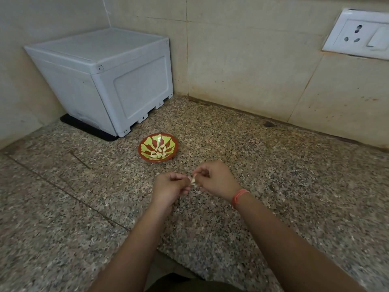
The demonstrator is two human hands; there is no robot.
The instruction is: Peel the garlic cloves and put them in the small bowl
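A small brown bowl point(145, 144) with a green leaf pattern sits on the granite counter and holds several peeled garlic cloves point(160, 153). Just in front of it, above the counter, my left hand point(169, 188) and my right hand point(214, 180) meet with curled fingers. Between their fingertips they pinch one pale garlic clove point(193, 180). An orange thread band circles my right wrist.
A grey plastic box point(105, 81) on a black mat stands in the back left corner against the tiled wall. A white wall socket point(357, 34) is at the upper right. The speckled granite counter point(294, 165) stretches on both sides of my hands.
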